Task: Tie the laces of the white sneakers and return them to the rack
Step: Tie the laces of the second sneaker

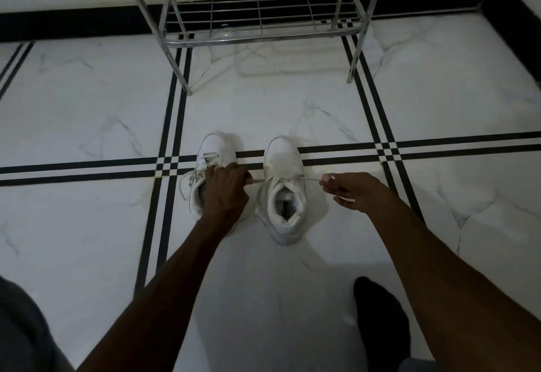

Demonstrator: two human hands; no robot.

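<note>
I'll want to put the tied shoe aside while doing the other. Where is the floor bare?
Bare floor lies left of the rack, and more to its right. The strip between rack and sneakers is bare too. It is crowded around the left sneaker and right sneaker, where the left hand and right hand pull the laces.

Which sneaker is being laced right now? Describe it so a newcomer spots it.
Start at the metal rack and come down the floor to the two white sneakers. It is the right-hand sneaker, whose lace ends are pulled sideways by the left hand and right hand.
</note>
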